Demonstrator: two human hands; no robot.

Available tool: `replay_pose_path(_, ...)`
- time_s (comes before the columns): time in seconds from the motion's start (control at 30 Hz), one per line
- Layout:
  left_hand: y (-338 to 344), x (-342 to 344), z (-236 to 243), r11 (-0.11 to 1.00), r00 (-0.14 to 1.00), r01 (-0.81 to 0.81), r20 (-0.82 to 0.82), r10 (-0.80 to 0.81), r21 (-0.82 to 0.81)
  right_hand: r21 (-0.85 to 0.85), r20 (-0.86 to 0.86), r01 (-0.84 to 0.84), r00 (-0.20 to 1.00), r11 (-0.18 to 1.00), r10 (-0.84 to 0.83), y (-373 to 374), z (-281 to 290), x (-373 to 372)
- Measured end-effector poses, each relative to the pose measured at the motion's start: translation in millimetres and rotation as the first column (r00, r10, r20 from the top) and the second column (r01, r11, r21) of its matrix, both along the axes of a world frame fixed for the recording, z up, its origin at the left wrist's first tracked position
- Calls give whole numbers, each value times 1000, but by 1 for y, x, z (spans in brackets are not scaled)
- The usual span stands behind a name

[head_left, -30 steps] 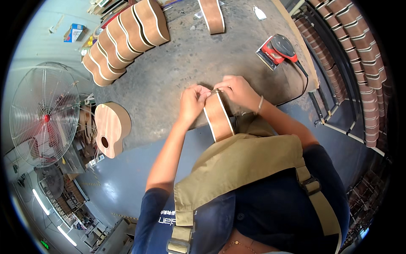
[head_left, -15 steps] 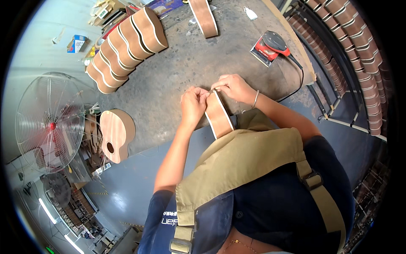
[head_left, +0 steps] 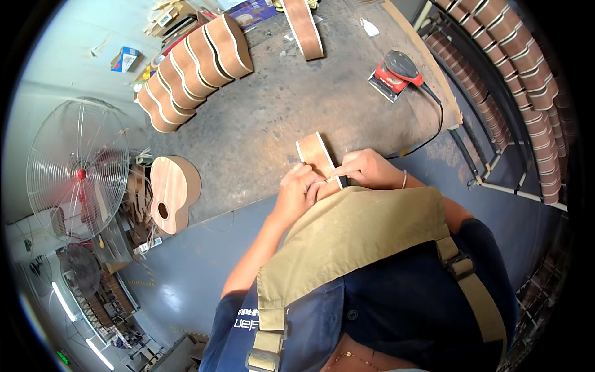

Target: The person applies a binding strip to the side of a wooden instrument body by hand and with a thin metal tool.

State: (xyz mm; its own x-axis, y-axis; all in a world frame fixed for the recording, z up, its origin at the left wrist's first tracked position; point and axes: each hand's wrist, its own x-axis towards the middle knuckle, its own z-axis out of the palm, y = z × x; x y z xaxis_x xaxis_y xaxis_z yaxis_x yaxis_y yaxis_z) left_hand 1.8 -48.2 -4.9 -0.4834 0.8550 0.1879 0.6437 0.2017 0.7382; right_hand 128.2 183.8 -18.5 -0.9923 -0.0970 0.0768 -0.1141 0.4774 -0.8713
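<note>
A small ukulele body [head_left: 315, 152] stands on its side at the bench's near edge, its curved brown wooden side facing up, with white binding along the edges. Its near part is against my apron. My left hand [head_left: 300, 191] lies over the left edge with curled fingers. On the opposite edge, my right hand [head_left: 367, 170] has its fingers pinched together. The fingertips of both meet over the wood, close to my apron. Whatever they pinch between them is too small to make out. A short dark piece [head_left: 344, 181] shows beside the right fingers.
A red and black sander [head_left: 396, 73] sits at the right, its cord trailing off the bench [head_left: 260, 136]. Several bodies [head_left: 201, 68] stand in a row at the far left. A pale body with a soundhole [head_left: 173, 189] is nearer, beside a large fan [head_left: 79, 173].
Both hands have come from the far end of the ukulele body toward me, along its side to the part by my apron. The view has shifted slightly.
</note>
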Motion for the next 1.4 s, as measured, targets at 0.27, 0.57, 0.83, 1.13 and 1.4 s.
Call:
replay_pose_path(0.27,47,-54,-3,971,956,-239,-172,236,0,24,-283,240,933,970,-224,22,-22,-76)
replay_pose_path(0.57,10,-3,-20,992,977,-85,-188,101,91,100,-101,99,991,990,-89,4,-11,-10)
replay_pose_path(0.83,-17,20,26,995,959,97,270,-91,-8,-168,250,3,967,986,40,-11,48,28)
replay_pose_path(1.13,6,-7,9,997,996,-71,-52,70,-13,66,-18,188,982,980,-188,1,12,-6)
replay_pose_path(1.4,-25,26,27,996,988,89,120,-92,31,-155,233,199,959,968,-160,-32,41,52)
